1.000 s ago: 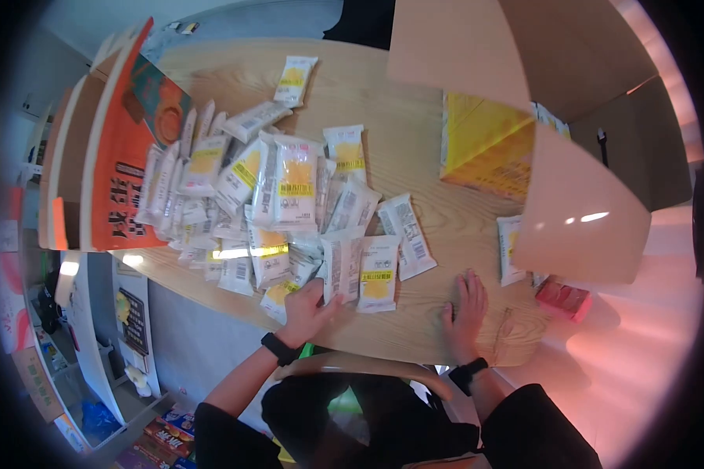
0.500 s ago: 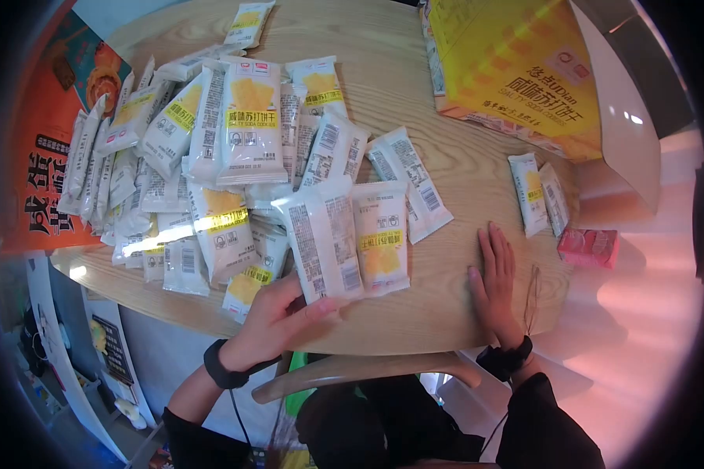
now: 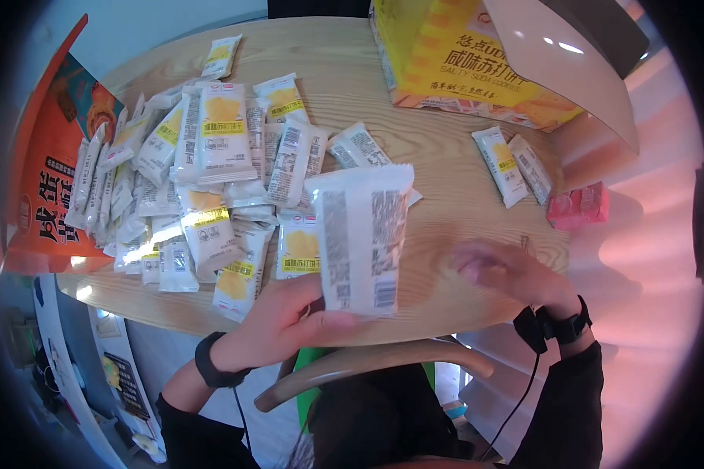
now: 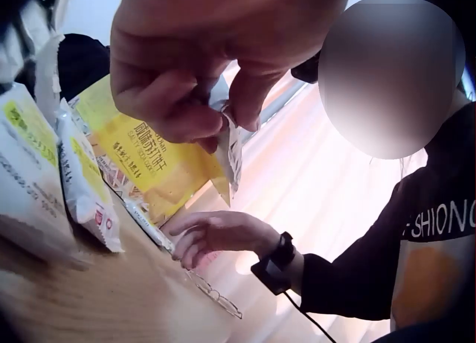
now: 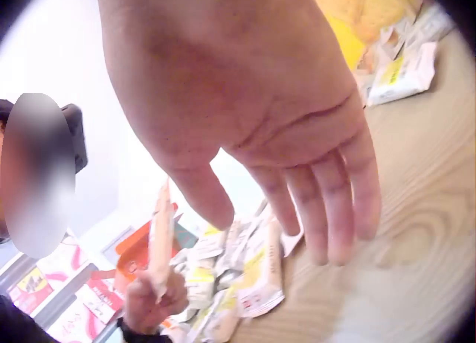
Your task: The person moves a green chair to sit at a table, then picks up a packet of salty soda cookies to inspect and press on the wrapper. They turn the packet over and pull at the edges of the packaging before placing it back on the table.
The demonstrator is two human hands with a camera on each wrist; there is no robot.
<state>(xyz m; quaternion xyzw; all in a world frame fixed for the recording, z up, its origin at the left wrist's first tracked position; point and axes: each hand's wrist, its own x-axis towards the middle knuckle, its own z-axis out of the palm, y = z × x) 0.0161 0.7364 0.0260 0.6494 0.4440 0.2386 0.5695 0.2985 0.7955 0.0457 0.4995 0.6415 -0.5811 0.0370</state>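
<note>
My left hand (image 3: 289, 316) pinches a white salty soda cookie packet (image 3: 361, 242) by its lower left edge, between thumb and fingers. The packet stands upright above the table's front, its printed back with a barcode facing the head camera. In the left wrist view this packet (image 4: 233, 157) shows edge-on. Off to the right, my right hand (image 3: 504, 270) hovers over the table holding nothing; its fingers (image 5: 316, 202) are extended in the right wrist view. Beyond the left hand lies a heap of similar packets (image 3: 225, 137), white with yellow bands.
A yellow cookie box (image 3: 477, 66) with a raised flap stands at the back right. Two packets (image 3: 501, 168) and a small pink pack (image 3: 577, 205) lie at the right edge. An orange box (image 3: 51, 180) borders the heap. A wooden chair back (image 3: 375, 367) is at the front.
My left hand has lifted the packet off the table and turned it upright, uncovering another packet behind it. My right hand has risen from the tabletop.
</note>
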